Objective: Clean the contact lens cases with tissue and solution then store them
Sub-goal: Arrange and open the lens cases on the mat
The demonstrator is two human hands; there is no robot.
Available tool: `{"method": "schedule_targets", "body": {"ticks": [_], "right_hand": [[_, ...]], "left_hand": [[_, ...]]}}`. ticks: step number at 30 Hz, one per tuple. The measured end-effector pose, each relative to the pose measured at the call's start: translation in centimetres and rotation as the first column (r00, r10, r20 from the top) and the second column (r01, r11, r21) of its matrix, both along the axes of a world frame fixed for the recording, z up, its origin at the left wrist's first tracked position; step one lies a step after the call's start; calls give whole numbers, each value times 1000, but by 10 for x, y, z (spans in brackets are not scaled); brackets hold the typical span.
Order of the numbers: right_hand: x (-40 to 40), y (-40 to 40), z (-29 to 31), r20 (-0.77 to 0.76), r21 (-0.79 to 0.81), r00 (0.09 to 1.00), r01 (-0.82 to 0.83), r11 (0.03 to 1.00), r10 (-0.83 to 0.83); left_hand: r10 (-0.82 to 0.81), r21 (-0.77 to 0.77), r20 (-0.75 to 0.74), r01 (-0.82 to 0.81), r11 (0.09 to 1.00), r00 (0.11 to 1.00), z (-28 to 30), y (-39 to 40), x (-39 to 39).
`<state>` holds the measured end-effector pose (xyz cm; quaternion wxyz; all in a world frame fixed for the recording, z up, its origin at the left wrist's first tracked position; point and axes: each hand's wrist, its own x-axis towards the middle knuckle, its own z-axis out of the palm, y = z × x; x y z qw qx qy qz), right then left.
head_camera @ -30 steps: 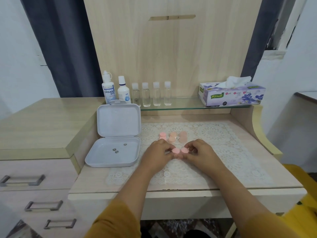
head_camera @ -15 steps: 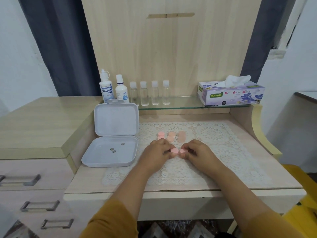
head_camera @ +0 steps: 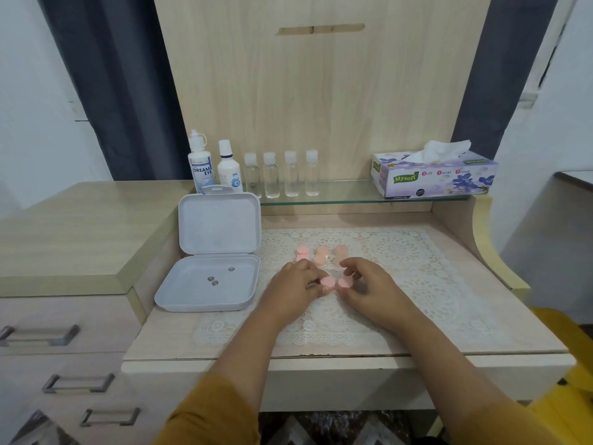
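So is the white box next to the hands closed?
No, the white storage box lies open, its lid standing up behind the tray.

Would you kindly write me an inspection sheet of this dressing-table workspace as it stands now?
Surface: wooden desk top with a lace mat.
Job's things: pink lens case held in both hands; three more cases behind; solution bottles and tissue box on the glass shelf; white storage box lying open.
Clutter: four small clear bottles.
Grippers: left hand and right hand pinch the case.
Cables: nothing seen.
Surroundings: drawers, dark curtains.
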<state>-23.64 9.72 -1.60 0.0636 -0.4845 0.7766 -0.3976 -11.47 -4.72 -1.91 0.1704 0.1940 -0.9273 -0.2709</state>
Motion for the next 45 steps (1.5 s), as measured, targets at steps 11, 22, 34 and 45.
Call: {"method": "schedule_targets", "body": {"ticks": [11,22,34,45], "right_hand": [[5,2,7,89,9,996,14,1000,-15],[4,5,6,102,-22,995,-20,1000,23],[-5,3,1,170,-143,942,313,939,-288],[-2,0,3,-103,5,960,264,965,-262]], "left_hand": [[10,-14,10,-10,1000,1000,1,1,1],[4,-7,4,-4,1000,1000,2,1,1],[1,29,-18,0,1000,1000,1,1,2],[12,16,-30,-11,1000,999,0,2,3]]}}
